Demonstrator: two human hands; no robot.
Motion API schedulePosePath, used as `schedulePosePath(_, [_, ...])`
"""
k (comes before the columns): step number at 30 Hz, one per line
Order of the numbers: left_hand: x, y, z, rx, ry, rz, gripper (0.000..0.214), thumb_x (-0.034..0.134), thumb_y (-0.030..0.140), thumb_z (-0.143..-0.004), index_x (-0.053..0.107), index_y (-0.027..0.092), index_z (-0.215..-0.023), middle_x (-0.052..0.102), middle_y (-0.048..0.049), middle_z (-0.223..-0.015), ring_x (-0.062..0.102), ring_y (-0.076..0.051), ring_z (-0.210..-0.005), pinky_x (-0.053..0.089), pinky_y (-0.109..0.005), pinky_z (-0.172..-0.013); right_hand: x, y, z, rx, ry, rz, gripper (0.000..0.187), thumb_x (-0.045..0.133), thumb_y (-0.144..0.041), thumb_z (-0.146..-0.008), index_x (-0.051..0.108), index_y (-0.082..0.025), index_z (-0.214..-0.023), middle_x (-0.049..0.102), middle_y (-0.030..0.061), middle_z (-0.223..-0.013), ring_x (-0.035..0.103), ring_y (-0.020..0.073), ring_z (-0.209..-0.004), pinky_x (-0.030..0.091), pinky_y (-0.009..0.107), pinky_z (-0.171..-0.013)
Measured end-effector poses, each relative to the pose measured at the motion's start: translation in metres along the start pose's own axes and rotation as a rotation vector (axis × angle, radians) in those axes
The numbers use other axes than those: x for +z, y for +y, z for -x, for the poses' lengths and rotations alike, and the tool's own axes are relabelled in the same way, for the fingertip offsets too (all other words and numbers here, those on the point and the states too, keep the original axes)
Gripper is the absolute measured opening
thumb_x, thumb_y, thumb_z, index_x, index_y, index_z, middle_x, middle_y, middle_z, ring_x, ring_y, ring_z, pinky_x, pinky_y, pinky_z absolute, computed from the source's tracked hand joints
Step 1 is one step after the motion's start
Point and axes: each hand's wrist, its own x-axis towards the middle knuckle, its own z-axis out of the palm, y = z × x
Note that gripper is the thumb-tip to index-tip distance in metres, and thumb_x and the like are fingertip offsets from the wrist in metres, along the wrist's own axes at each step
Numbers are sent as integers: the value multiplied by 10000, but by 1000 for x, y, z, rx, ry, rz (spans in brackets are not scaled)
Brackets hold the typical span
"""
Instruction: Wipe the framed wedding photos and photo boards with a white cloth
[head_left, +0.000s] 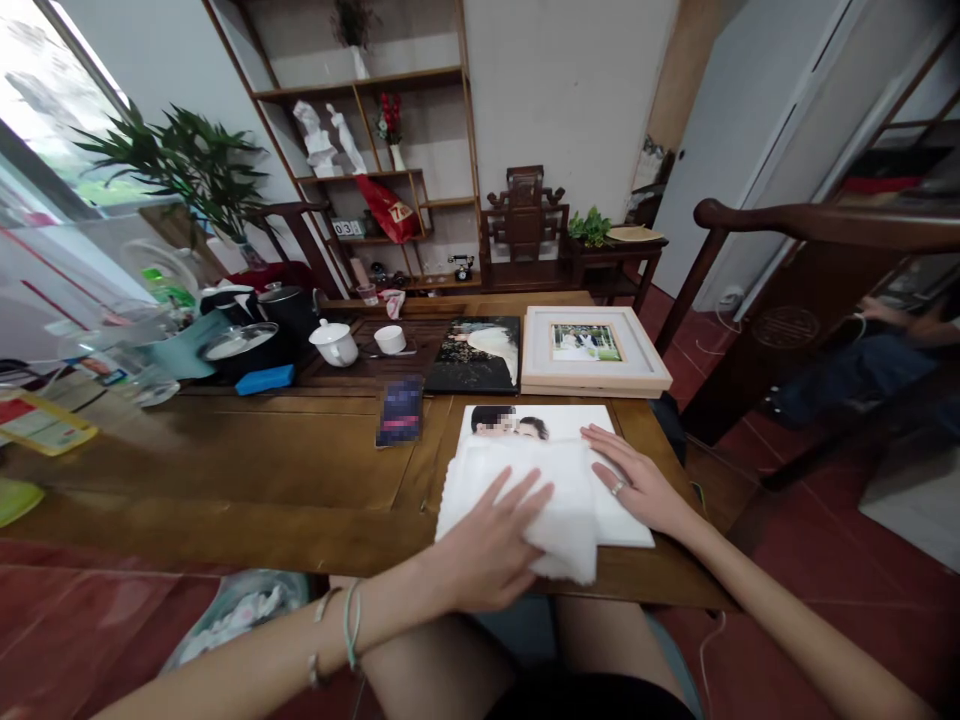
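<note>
A white photo panel (pixel 627 520) lies on the wooden table in front of me, with a printed couple visible along its upper part. Over its left and middle part is spread a thin white cloth or tissue (pixel 570 545) with a ragged left edge, hiding much of the picture. My left hand (pixel 491 540) rests on the cloth, palm down, fingers spread. At the panel's right side, my right hand (pixel 630 480), with a ring on it, lies flat with fingers stretched out, touching the panel's surface and the cloth's right side.
Behind the panel lie a dark wedding photo board (pixel 474 355) and a light-framed picture (pixel 652 370). A phone-like dark item (pixel 400 411) is to the left. Farther left stand a white lidded teacup (pixel 334 343), a blue sponge (pixel 265 379) and a black pan (pixel 240 345). A chair (pixel 772 290) stands right.
</note>
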Motion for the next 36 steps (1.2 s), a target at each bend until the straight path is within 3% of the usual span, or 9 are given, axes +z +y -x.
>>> schedulePosePath(4, [2, -2, -4, 12, 17, 40, 290, 523, 342, -852, 652, 200, -1069, 271, -133, -1513, 179, -347, -1410, 147, -576, -1119, -1, 0, 0, 1, -15, 6, 381, 463, -308, -923, 535, -270, -1295, 525, 62, -1366, 417, 250, -1318, 353, 516, -1093])
schedulePosePath(10, [-5, -86, -14, -193, 58, 27, 368, 410, 335, -934, 587, 192, -1223, 292, -121, -1508, 202, -270, -1417, 165, -513, -1135, 0, 2, 1, 6, -20, 19, 390, 459, -302, -924, 524, -250, -1305, 515, 80, -1374, 411, 247, -1322, 342, 518, -1098])
schedulePosePath(13, [-7, -100, -15, -213, 60, 6, 387, 410, 330, -936, 566, 177, -1256, 295, -132, -1504, 184, -287, -1419, 162, -531, -1129, 1, 2, 1, 4, -15, 24, 388, 457, -297, -925, 524, -249, -1304, 513, 81, -1375, 413, 245, -1321, 346, 515, -1096])
schedulePosePath(16, [-6, -80, -12, -175, 38, -9, 345, 439, 355, -921, 651, 176, -1127, 306, -126, -1501, 154, -326, -1420, 129, -556, -1128, 2, 2, 1, 8, -7, 24, 390, 461, -290, -922, 521, -256, -1305, 519, 77, -1370, 415, 244, -1320, 344, 514, -1098])
schedulePosePath(21, [-5, -9, 1, 17, -4, 66, 345, 524, 332, -857, 612, 214, -1169, 208, -107, -1540, 92, -373, -1420, 118, -609, -1111, 2, 4, 1, -17, -14, 9, 405, 463, -265, -910, 516, -262, -1311, 520, 68, -1369, 404, 245, -1327, 338, 523, -1100])
schedulePosePath(24, [-5, 9, 5, 100, -14, 96, 328, 544, 344, -838, 627, 214, -1128, 165, -103, -1551, 96, -383, -1417, 127, -616, -1107, 1, 5, 1, -44, -24, -5, 428, 448, -248, -902, 502, -264, -1326, 507, 63, -1382, 392, 252, -1334, 334, 532, -1099])
schedulePosePath(27, [-6, -13, 0, 43, -12, 99, 304, 519, 322, -855, 641, 208, -1109, 216, -92, -1539, 143, -336, -1421, 131, -565, -1131, 1, 4, 1, -13, -19, 3, 403, 457, -268, -909, 521, -265, -1307, 514, 64, -1376, 401, 250, -1328, 340, 523, -1097])
schedulePosePath(33, [-7, -94, -24, -88, 73, 61, 364, 406, 312, -930, 591, 176, -1212, 362, -113, -1474, 210, -252, -1417, 157, -509, -1144, 1, 0, 0, 7, -16, 17, 386, 457, -305, -921, 532, -242, -1295, 518, 86, -1370, 416, 245, -1318, 349, 503, -1096])
schedulePosePath(36, [-3, -99, -30, -111, 103, 40, 362, 410, 329, -931, 607, 172, -1191, 377, -123, -1464, 227, -270, -1410, 152, -535, -1135, 1, 1, 0, 7, -22, 27, 385, 450, -297, -924, 529, -231, -1295, 516, 92, -1371, 414, 237, -1321, 349, 495, -1097])
